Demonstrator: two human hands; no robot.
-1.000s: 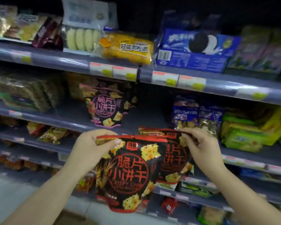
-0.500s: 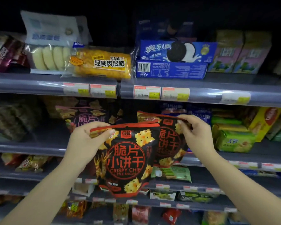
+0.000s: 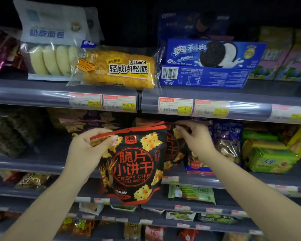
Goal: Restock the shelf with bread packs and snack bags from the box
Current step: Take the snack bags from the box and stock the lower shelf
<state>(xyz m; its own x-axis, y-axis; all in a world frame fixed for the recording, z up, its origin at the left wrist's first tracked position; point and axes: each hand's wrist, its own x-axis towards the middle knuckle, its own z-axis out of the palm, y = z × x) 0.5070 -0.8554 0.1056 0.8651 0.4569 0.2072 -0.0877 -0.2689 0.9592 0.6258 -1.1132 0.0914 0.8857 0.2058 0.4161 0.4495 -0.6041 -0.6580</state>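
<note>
My left hand (image 3: pixel 84 150) pinches the top left corner of a black and red crispy chip bag (image 3: pixel 134 167), which hangs in front of the shelves. My right hand (image 3: pixel 196 140) grips the top edge of a second, matching chip bag (image 3: pixel 173 150), held just behind the first at the mouth of the second shelf (image 3: pixel 33 163). More bags of the same snack (image 3: pixel 82 122) stand at the back of that shelf. On the top shelf (image 3: pixel 42 94) lie a yellow bread pack (image 3: pixel 118 68) and a pale bun pack (image 3: pixel 50 54).
A blue Oreo box (image 3: pixel 212 63) and purple cartons (image 3: pixel 285 56) sit on the top shelf at right. Blue biscuit bags (image 3: pixel 228 143) and green cracker packs (image 3: pixel 269 159) crowd the second shelf to the right of my right hand. Lower shelves hold assorted small snacks.
Both hands have lifted the two chip bags up and toward the second shelf. My view has risen and moved closer, so the top shelf now fills more of the frame.
</note>
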